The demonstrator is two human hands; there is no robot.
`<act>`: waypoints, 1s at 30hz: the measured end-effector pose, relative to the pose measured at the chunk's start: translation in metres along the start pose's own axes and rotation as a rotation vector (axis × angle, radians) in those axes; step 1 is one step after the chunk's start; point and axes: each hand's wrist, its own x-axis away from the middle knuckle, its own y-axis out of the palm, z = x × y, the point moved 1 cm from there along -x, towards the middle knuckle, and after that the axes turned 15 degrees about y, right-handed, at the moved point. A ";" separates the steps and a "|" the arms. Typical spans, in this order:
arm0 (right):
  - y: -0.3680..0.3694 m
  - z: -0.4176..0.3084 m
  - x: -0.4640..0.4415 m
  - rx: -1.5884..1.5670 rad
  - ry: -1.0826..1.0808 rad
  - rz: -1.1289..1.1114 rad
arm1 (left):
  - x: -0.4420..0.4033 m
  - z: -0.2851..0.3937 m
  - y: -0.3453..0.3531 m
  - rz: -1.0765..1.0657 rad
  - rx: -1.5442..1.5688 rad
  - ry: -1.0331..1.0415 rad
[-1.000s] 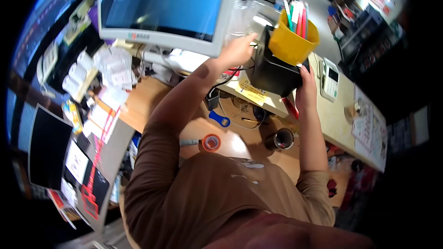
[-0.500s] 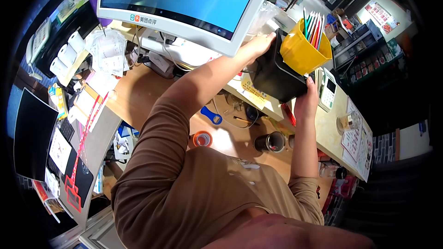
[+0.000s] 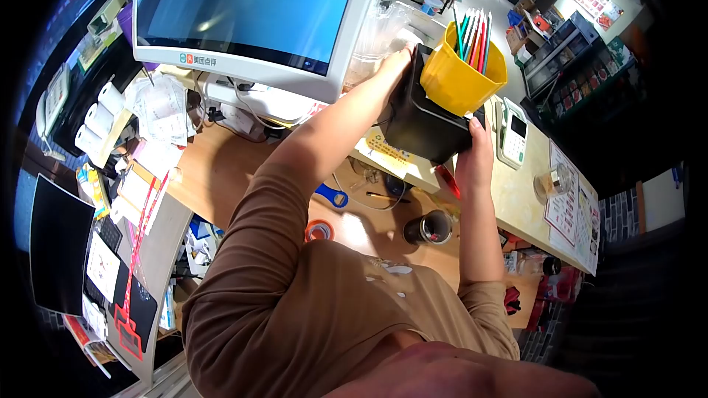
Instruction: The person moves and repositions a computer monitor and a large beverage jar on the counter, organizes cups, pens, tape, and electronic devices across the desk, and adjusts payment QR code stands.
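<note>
A black box (image 3: 424, 129) with a smooth front stands at the counter's edge, to the right of the monitor. On its top sits a yellow cup (image 3: 463, 77) full of colored pencils (image 3: 474, 43). My left hand (image 3: 399, 61) grips the box's far left side, its fingertips partly hidden behind it. At the near right corner, my right hand (image 3: 476, 149) is closed on the box, thumb on the upper edge. Whether the box rests on the counter or is lifted, I cannot tell.
A large white-framed monitor (image 3: 243, 18) stands left of the box. Right of it are a card terminal (image 3: 514, 136) and a glass (image 3: 552, 183) on the counter. On the lower desk lie a blue opener (image 3: 333, 195), an orange tape roll (image 3: 318, 231) and a dark cup (image 3: 429, 228).
The view has shifted, so the monitor, box and yellow cup appear farther left. Both hands keep their hold on the box.
</note>
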 end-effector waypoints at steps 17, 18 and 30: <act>0.016 0.002 -0.003 -0.017 0.015 -0.015 | 0.060 0.037 -0.005 -0.208 0.354 -0.021; 0.019 0.003 -0.003 -0.007 0.013 -0.005 | 0.058 0.040 -0.009 -0.198 0.352 -0.014; 0.023 0.012 -0.006 -0.020 -0.024 -0.049 | 0.126 0.046 -0.023 -0.380 0.215 0.549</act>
